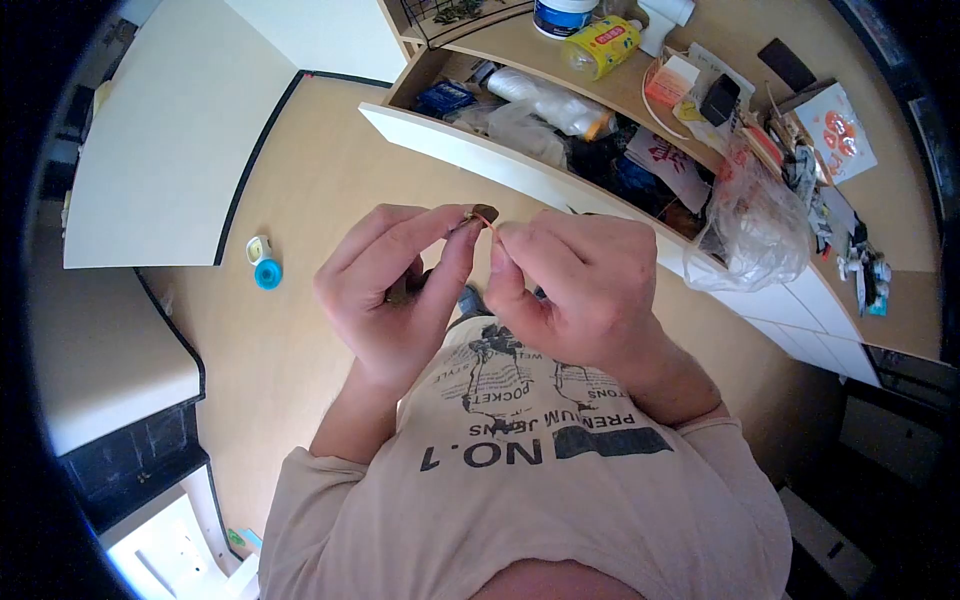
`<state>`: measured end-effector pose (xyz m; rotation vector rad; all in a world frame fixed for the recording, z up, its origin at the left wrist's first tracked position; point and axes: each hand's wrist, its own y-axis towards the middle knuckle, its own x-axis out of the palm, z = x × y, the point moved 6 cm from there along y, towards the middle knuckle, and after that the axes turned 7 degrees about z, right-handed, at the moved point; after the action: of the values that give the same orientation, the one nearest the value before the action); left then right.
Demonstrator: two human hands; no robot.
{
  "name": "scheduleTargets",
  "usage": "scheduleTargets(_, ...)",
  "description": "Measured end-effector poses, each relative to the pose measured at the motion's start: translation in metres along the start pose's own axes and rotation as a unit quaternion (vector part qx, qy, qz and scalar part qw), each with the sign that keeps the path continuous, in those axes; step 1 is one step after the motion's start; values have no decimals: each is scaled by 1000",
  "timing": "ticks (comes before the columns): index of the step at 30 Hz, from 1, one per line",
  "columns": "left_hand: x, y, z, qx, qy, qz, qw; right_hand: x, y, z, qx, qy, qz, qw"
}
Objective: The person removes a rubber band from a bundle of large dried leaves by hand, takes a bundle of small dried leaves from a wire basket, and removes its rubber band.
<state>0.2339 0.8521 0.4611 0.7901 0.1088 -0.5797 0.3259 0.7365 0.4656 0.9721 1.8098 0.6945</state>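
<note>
Meeting in front of the chest, the two hands work close together at their fingertips. The left hand (390, 280) has its thumb and index finger closed on a small dark piece (486, 213), its other fingers curled loosely; something dark also shows inside the curl, too shaded to tell. The right hand (580, 285) pinches the end of a thin orange strand (488, 226) between thumb and index finger, and the strand runs across the small gap to the dark piece.

Below the hands, the beige T-shirt (530, 510) carries dark print, upside down in the view: "NO.1", "PREMIUM JEANS", "POCKET" and "STYLE" can be read, beside partly hidden words ending in "TONS" and starting with "WEL".

Beyond the hands and to their right, an open drawer (480, 150) holds clear plastic and dark packets. On the surface behind it stand a white tub with a blue label (563, 18) and a yellow bottle (603, 46) whose red label is too small to read. Right of the right hand hangs a clear plastic bag (757, 225), with a card bearing an orange-red print (838, 132) farther off. A white and blue object (264, 264) lies on the floor, left of the left hand.
</note>
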Motion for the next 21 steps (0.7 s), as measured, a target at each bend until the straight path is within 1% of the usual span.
scheduleTargets(1, 0, 0, 0, 0, 0, 0, 1000, 0, -1, 0, -11, -15, 17, 1000)
scheduleTargets(3, 1, -2, -2, -21, -7, -5, 1000, -1, 1, 1, -11, -14, 19, 1000)
scheduleTargets(6, 3, -2, -3, -30, -19, -7, 999, -4, 3, 1, -7, -17, 18, 1000)
scheduleTargets(10, 3, -3, -1, -22, -8, -16, 1000, -6, 3, -1, -16, -26, 12, 999)
scheduleTargets(16, 8, -2, 4, -39, 1, -36, 999, -4, 0, 3, -16, -8, 26, 1000)
scheduleTargets(19, 8, -4, 2, -24, -7, -33, 999, -5, -1, 3, -14, -6, 21, 1000)
scheduleTargets(21, 8, -4, 5, 8, -3, -34, 999, -6, -1, 3, -14, -4, 20, 1000)
